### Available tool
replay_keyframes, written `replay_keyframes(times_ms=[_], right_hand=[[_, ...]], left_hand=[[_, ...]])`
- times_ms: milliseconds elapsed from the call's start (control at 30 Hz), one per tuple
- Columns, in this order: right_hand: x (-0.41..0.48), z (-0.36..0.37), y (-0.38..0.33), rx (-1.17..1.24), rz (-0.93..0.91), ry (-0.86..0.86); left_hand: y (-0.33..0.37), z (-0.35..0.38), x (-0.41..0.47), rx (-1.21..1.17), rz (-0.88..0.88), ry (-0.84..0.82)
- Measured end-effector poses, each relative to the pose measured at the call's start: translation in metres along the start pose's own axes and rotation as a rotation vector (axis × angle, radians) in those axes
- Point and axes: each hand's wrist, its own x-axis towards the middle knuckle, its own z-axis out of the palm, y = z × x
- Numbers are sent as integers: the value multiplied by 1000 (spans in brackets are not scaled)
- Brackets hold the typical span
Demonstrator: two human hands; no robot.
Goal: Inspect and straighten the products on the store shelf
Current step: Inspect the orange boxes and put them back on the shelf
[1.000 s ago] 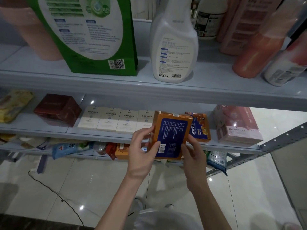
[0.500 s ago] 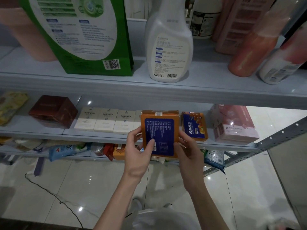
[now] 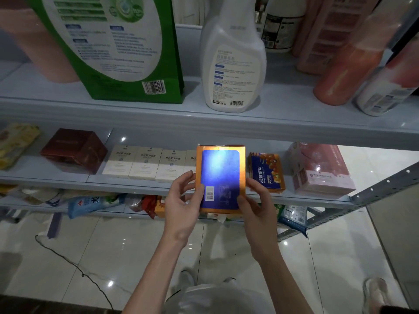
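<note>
An orange box with a blue back panel [image 3: 220, 177] is held upright in front of the middle shelf [image 3: 136, 188], its barcode side facing me and glare on its upper half. My left hand [image 3: 183, 200] grips its left edge, thumb on the panel beside the barcode. My right hand [image 3: 254, 206] grips the lower right edge. A matching orange and blue box [image 3: 267, 172] lies on the shelf just to the right. A row of white boxes [image 3: 145, 164] sits to the left.
The top shelf carries a green bag [image 3: 118, 48], a white spray bottle [image 3: 231, 60] and pink bottles [image 3: 349, 62]. A dark red box [image 3: 74, 149] and a pink pack [image 3: 322, 168] lie on the middle shelf. Packets crowd the lowest shelf [image 3: 95, 201]. A cable [image 3: 74, 264] crosses the tiled floor.
Both hands have turned the orange box from tilted to upright and square to me, and light now glares off its blue panel. My view has moved slightly closer.
</note>
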Motion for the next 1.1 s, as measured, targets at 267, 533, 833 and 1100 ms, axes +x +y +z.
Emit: replay_keyframes(times_ms=[267, 533, 833, 1100], right_hand=[[3, -3, -4, 80, 126, 127], [9, -3, -6, 210, 189, 128], [5, 0, -2, 252, 251, 149], [5, 0, 1, 212, 194, 118]], left_hand=[[12, 1, -2, -90, -67, -95], [14, 4, -2, -67, -98, -182], [15, 3, -2, -26, -50, -188], [12, 0, -2, -40, -121, -195]])
